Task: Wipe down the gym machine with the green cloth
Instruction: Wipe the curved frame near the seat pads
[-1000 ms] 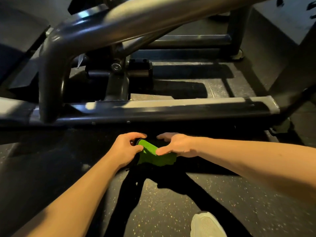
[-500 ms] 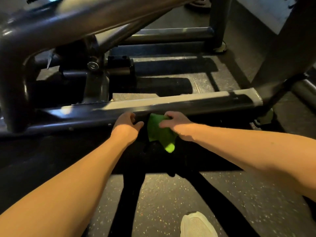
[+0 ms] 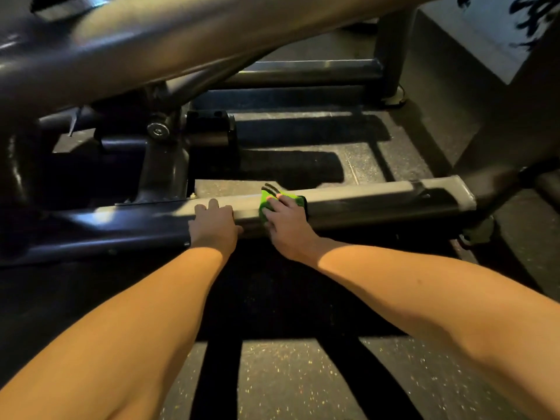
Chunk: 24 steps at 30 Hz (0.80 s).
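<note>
left hand (image 3: 213, 227), right hand (image 3: 286, 227) palm-down

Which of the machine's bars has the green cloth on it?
The near low rail, closest to the person: the right hand presses the green cloth on it. The far rail and overhead tube carry no cloth.

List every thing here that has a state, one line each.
low frame bar, horizontal, close to the floor.
green cloth, bunched on top of the bar, under the right hand.
right hand, fingers flat, presses the cloth onto the bar.
left hand, rests on the bar beside the cloth, not touching it.
</note>
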Available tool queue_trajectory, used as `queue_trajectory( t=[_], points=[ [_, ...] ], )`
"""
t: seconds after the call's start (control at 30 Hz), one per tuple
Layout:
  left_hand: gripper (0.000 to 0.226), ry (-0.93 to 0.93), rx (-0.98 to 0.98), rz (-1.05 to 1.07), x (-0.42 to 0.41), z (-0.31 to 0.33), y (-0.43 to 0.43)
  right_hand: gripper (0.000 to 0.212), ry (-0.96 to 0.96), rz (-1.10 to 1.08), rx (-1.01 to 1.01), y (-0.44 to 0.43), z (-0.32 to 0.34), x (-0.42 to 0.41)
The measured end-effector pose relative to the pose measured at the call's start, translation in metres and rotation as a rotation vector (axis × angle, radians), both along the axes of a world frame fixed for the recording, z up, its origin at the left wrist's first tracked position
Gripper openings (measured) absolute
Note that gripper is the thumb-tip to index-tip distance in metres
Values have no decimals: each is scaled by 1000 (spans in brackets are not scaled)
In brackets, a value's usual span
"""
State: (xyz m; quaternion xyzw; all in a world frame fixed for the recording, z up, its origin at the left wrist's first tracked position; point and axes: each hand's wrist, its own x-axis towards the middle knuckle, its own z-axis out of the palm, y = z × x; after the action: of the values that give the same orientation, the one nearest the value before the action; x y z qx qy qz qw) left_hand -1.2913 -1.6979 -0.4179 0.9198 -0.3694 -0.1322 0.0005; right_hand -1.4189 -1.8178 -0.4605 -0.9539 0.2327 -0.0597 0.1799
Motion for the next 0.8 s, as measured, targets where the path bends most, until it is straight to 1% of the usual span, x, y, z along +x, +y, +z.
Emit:
queue_trajectory(
  t=[0.03, 0.1, 0.23, 0.33, 0.37, 0.47, 0.53, 0.57, 0.63, 0.7, 0.8],
  points=[
    [41, -14, 7, -11, 1, 0, 0, 35, -17, 9, -25, -2, -5, 2],
    [41, -27, 11, -18, 2, 0, 0, 35, -55, 10, -9, -5, -7, 12],
    [42, -25, 16, -22, 1, 0, 3, 27, -84, 21, 21, -10, 4, 30],
    [45, -22, -5, -39, 2, -1, 6, 24, -90, 76, 16, -29, 9, 17],
    [45, -18, -8, -50, 3, -2, 8, 23, -77, 36, 5, -42, 9, 9],
    [46, -20, 11, -68, 6, -1, 8, 24, 19, -217, -87, -76, 12, -13],
    [46, -24, 15, -66, 7, 0, 7, 23, 42, -340, -124, -74, 13, -8],
    [46, -25, 18, -68, 7, 0, 6, 21, 41, -361, -129, -64, 14, 3],
    [48, -22, 24, -75, 7, -1, 6, 20, 26, -306, -73, -34, 12, 31],
    [49, -15, 23, -68, 8, 0, 6, 19, -10, -180, -21, -6, 9, 50],
    [51, -16, 35, -63, 8, 2, 7, 16, -53, 8, -22, -13, 13, 39]
  ],
)
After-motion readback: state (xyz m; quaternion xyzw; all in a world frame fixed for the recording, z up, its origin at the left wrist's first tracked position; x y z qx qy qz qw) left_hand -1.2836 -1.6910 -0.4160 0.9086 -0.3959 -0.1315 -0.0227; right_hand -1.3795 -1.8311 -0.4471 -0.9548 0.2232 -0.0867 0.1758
